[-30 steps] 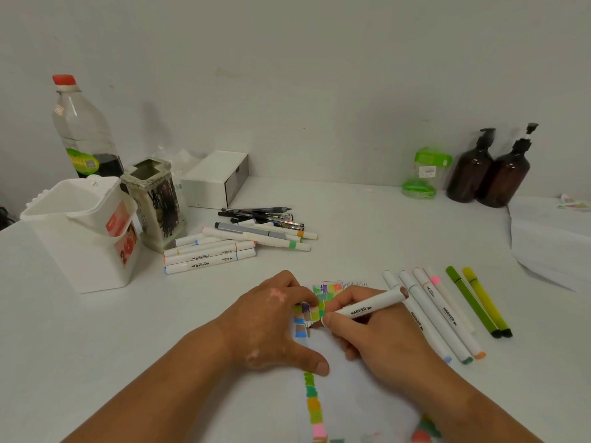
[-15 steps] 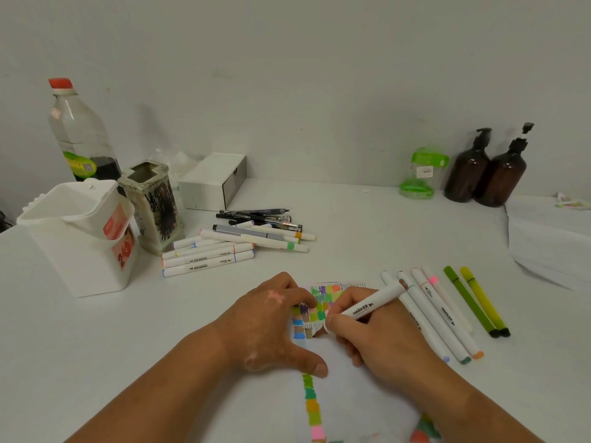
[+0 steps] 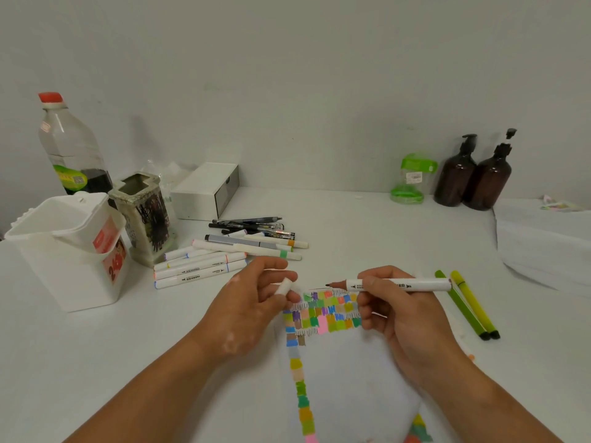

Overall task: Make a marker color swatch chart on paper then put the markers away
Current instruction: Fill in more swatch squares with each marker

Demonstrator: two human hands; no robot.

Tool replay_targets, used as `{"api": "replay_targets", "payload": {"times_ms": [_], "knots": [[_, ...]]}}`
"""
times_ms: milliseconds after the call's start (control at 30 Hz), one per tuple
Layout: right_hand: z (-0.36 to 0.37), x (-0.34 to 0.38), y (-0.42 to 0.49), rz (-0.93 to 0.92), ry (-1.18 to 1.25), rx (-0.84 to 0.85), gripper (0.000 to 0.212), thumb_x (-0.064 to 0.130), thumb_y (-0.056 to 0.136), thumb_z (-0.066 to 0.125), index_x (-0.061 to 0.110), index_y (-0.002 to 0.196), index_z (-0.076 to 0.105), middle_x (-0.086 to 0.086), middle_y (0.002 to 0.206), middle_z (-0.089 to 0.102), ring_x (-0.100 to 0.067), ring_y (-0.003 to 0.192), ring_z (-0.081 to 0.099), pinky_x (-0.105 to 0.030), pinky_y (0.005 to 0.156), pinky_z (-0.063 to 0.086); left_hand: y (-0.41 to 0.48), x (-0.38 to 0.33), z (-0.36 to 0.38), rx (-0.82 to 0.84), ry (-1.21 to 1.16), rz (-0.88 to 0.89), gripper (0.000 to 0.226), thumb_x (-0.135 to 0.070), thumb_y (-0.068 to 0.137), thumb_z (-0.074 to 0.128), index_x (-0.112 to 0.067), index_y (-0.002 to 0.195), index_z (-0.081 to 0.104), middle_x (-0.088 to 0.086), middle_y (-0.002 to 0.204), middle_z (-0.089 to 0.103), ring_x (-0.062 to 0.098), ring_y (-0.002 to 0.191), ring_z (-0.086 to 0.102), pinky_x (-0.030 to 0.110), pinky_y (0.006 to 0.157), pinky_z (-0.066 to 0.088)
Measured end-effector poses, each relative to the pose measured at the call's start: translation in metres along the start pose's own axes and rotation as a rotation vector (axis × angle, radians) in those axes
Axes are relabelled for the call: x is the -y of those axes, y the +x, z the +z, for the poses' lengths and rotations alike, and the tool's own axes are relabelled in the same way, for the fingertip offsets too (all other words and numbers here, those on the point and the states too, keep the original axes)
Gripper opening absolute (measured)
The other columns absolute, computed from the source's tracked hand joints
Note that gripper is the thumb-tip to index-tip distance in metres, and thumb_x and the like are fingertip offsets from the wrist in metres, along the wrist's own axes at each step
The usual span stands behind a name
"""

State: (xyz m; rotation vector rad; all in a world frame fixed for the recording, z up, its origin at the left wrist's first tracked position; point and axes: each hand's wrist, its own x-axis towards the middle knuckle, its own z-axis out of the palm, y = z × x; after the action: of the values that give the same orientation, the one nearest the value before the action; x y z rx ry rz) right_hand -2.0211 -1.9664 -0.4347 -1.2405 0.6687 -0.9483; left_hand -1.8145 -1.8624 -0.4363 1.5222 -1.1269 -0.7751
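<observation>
Now the left hand (image 3: 252, 302) pinches a small white cap (image 3: 284, 286) between thumb and curled fingers (image 3: 270, 266), just at the left edge of the coloured swatches (image 3: 326, 310). The right hand (image 3: 393, 314) grips an uncapped white marker (image 3: 399, 284), its fingers wrapped round the barrel near the front. The marker lies roughly level above the top of the swatches, with its dark tip pointing left toward the cap; tip and cap are near each other but apart.

Beneath both hands a sheet of paper (image 3: 351, 372) lies flat on the white table (image 3: 96, 346). It carries a block of swatches along its top and a single column of them down its left side.

A heap of loose markers (image 3: 204, 266) lies behind the left hand, with several black pens (image 3: 252, 223) beyond it. Two green pens (image 3: 467, 305) lie side by side to the right of the right hand. At the left stand a white tub (image 3: 64, 251), a patterned pen pot (image 3: 144, 215) and a clear bottle (image 3: 70, 148) with a red cap. A white box (image 3: 204, 190) sits against the wall. At the right of that wall a green-lidded jar (image 3: 412, 177) stands beside two brown pump bottles (image 3: 473, 177).
</observation>
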Motion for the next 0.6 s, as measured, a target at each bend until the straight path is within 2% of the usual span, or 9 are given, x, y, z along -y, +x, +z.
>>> {"api": "replay_targets", "payload": {"times_ms": [67, 133, 233, 333, 400, 467, 600], "knots": [[0.0, 0.002, -0.001, 0.012, 0.035, 0.011, 0.028, 0.002, 0.094, 0.06, 0.017, 0.076, 0.075, -0.013, 0.067, 0.065, -0.02, 0.056, 0.059, -0.028, 0.048, 0.05, 0.001, 0.001, 0.0, 0.015, -0.102, -0.045, 0.034, 0.002, 0.089, 0.069, -0.021, 0.114, 0.063, -0.007, 0.115, 0.073, 0.014, 0.099, 0.073, 0.028, 0.083, 0.06], [-0.001, 0.003, -0.001, -0.001, 0.042, 0.016, 0.029, 0.002, 0.094, 0.059, 0.018, 0.074, 0.074, -0.013, 0.066, 0.065, -0.019, 0.055, 0.059, -0.028, 0.048, 0.05, 0.002, 0.001, -0.001, 0.019, -0.115, -0.056, 0.024, -0.006, 0.084, 0.075, -0.023, 0.1, 0.074, -0.009, 0.112, 0.075, 0.013, 0.101, 0.073, 0.024, 0.081, 0.059], [-0.002, 0.004, -0.001, -0.032, 0.035, 0.04, 0.025, 0.003, 0.092, 0.062, 0.017, 0.074, 0.074, -0.013, 0.066, 0.065, -0.018, 0.055, 0.059, -0.027, 0.047, 0.049, 0.0, -0.002, -0.002, 0.065, -0.152, -0.019, 0.017, -0.02, 0.084, 0.073, -0.027, 0.099, 0.078, 0.002, 0.102, 0.077, 0.017, 0.1, 0.073, 0.025, 0.083, 0.059], [0.0, 0.005, -0.002, -0.039, 0.033, 0.074, 0.015, 0.008, 0.087, 0.067, 0.015, 0.076, 0.074, -0.014, 0.067, 0.066, -0.019, 0.055, 0.06, -0.027, 0.047, 0.05, -0.002, -0.004, 0.001, 0.106, -0.195, -0.004, 0.021, -0.025, 0.081, 0.07, -0.022, 0.1, 0.078, 0.01, 0.095, 0.077, 0.024, 0.094, 0.074, 0.027, 0.081, 0.06], [0.002, 0.006, -0.003, -0.033, 0.022, 0.101, 0.001, 0.016, 0.078, 0.074, 0.015, 0.078, 0.075, -0.015, 0.068, 0.067, -0.02, 0.056, 0.061, -0.027, 0.048, 0.05, -0.003, -0.005, 0.003, 0.127, -0.181, 0.003, 0.022, -0.026, 0.082, 0.069, -0.021, 0.101, 0.079, 0.011, 0.093, 0.077, 0.024, 0.091, 0.074, 0.027, 0.079, 0.06], [0.002, 0.003, -0.004, -0.032, -0.023, 0.129, 0.011, 0.016, 0.072, 0.083, 0.015, 0.079, 0.075, -0.015, 0.07, 0.069, -0.021, 0.058, 0.062, -0.027, 0.049, 0.05, -0.004, -0.006, 0.004, 0.139, -0.163, 0.004, 0.022, -0.024, 0.083, 0.068, -0.02, 0.103, 0.078, 0.009, 0.091, 0.077, 0.022, 0.087, 0.075, 0.024, 0.076, 0.059], [0.008, -0.002, -0.01, -0.05, -0.088, 0.191, 0.006, 0.018, 0.08, 0.074, 0.014, 0.084, 0.075, -0.019, 0.074, 0.072, -0.022, 0.062, 0.066, -0.026, 0.052, 0.052, -0.006, -0.006, 0.008, 0.173, -0.125, 0.035, 0.02, -0.009, 0.095, 0.061, -0.017, 0.106, 0.077, 0.009, 0.086, 0.076, 0.022, 0.082, 0.074, 0.025, 0.074, 0.058]]}}
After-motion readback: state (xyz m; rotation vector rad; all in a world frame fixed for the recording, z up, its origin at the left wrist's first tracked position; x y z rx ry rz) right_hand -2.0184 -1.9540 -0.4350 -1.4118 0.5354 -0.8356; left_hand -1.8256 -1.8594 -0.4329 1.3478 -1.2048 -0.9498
